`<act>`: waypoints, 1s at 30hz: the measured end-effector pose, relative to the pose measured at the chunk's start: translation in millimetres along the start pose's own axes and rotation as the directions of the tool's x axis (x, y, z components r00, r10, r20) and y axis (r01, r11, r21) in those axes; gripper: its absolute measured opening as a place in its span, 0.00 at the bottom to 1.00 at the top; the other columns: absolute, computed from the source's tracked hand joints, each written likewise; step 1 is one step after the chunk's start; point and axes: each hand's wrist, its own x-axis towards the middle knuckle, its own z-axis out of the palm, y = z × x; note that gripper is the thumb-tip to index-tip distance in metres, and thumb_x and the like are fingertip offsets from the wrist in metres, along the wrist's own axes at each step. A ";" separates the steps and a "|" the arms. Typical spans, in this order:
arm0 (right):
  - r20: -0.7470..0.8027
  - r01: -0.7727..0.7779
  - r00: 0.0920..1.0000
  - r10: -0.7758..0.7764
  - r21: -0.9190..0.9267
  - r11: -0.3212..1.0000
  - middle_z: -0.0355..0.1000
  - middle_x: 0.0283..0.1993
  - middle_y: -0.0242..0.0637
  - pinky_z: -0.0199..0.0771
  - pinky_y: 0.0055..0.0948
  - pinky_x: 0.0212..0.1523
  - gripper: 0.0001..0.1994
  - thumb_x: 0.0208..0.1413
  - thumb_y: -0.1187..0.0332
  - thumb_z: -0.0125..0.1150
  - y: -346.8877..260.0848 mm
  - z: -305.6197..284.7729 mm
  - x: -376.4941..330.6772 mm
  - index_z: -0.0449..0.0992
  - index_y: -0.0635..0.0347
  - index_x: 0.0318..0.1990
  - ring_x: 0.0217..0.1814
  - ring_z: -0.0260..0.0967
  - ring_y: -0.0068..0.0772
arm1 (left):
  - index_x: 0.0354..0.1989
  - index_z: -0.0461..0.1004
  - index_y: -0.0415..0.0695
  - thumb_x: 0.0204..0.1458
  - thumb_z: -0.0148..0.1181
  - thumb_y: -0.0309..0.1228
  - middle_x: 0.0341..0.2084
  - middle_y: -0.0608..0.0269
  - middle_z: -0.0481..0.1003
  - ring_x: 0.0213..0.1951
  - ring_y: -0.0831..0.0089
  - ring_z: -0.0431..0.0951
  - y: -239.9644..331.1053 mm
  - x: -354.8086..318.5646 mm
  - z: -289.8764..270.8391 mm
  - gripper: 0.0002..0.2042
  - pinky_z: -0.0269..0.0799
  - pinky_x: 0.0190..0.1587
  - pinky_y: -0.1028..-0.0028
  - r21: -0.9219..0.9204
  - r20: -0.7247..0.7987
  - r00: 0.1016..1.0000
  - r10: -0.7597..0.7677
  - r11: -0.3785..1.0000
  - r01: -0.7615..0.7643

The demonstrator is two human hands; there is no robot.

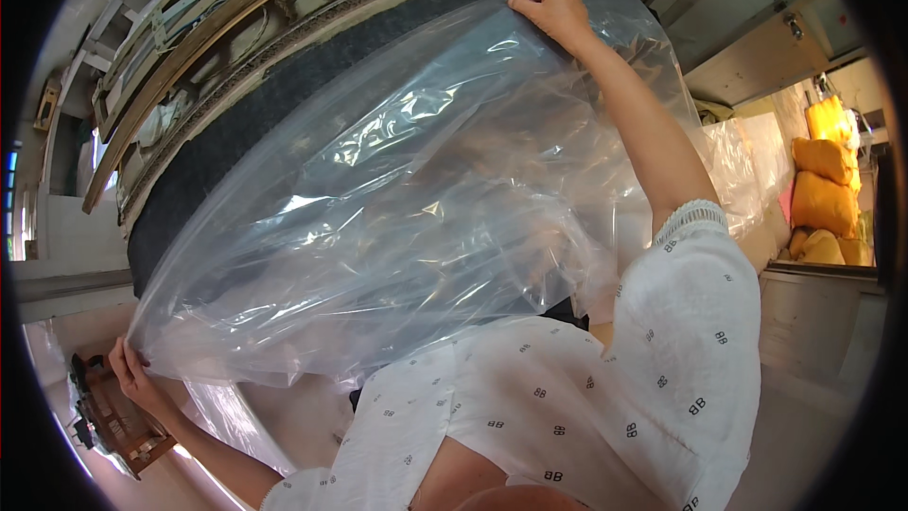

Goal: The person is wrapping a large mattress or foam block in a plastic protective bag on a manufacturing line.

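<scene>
step: spreading clear bag [407,199] over dark mat [236,142] | left hand [132,374] pinches near corner, right hand [553,9] pinches far corner | advice, judged: pull both corners evenly taut so creases flatten, keep edges along mat

Plastic sheet [407,199] lies over the work surface [236,132], betw. left hand [132,369] at lower-left corner & right hand [553,9] at top edge. Frame rails [180,47] behind; stuffed sacks [823,189] far right.
</scene>
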 end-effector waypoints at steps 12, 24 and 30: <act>-0.249 0.507 0.848 -0.468 0.126 0.853 0.68 0.23 0.26 0.63 0.20 0.29 0.03 0.45 0.70 0.59 95.1 -33.1 108.0 0.74 0.57 0.25 0.26 0.63 0.19 | 0.42 0.71 0.44 0.52 0.53 0.34 0.41 0.67 0.70 0.34 0.79 0.68 35.4 -7.2 50.2 0.11 0.60 0.29 0.82 -0.738 -0.165 0.792 -0.588 0.606 0.297; -0.326 0.025 0.929 0.176 0.530 0.848 0.72 0.28 0.31 0.66 0.21 0.35 0.09 0.45 0.65 0.59 41.8 35.9 76.0 0.74 0.59 0.33 0.31 0.67 0.20 | 0.36 0.76 0.39 0.50 0.56 0.40 0.33 0.63 0.76 0.37 0.77 0.71 -84.7 127.6 208.2 0.15 0.63 0.43 0.79 -0.291 -0.160 0.952 -0.263 0.934 0.209; -0.369 0.049 0.926 0.075 0.316 0.948 0.73 0.26 0.37 0.67 0.28 0.38 0.09 0.39 0.63 0.61 54.6 56.0 111.2 0.77 0.57 0.27 0.32 0.70 0.32 | 0.38 0.76 0.39 0.49 0.58 0.36 0.35 0.62 0.76 0.36 0.77 0.72 -110.1 158.8 222.5 0.13 0.65 0.44 0.79 -0.453 -0.004 0.966 -0.259 0.862 0.229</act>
